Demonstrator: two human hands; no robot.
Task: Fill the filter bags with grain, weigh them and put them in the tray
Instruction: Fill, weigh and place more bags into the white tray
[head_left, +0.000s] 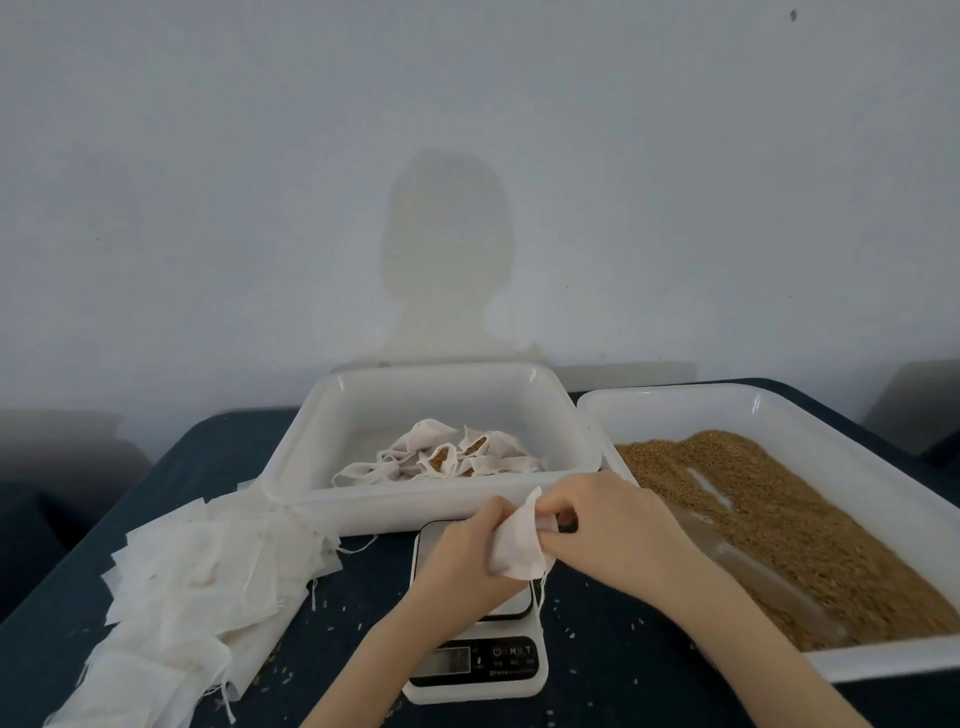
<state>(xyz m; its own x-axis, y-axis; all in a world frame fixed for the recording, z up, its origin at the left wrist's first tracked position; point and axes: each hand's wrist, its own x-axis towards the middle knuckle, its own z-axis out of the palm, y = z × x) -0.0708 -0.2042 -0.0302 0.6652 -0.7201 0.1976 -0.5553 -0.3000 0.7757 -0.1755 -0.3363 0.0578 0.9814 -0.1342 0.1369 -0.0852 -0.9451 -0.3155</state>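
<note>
A dark bench (613, 675) holds everything. On its right side sits the biggest thing, a white tub of grain (779, 525), close by the right hand so grain is easy to reach. Some of the tub's floor shows bare where grain is missing.

Behind the hands sits the white tray (363, 410). A few filled bags (452, 454) lie in it, with brown grain showing at their open tops. I think this is where finished bags go, so part of the job is done already.

On the left lies a long pile of empty filter bags (202, 577), flat and spread out, with thin strings hanging loose. Many are left, so there is much more to do.

In the middle, near the person, is a small white scale (478, 665). Its screen is too blurry to read. Nothing rests on its plate that I can see.

Just above the scale, both hands hold one white filter bag (519, 540). The left hand (467, 551) has its grip closed around the bag's side. The right hand (602, 525) pinches the bag's top edge. I think they are pulling the mouth open so grain can go in. I cannot tell if any grain is inside yet.
</note>
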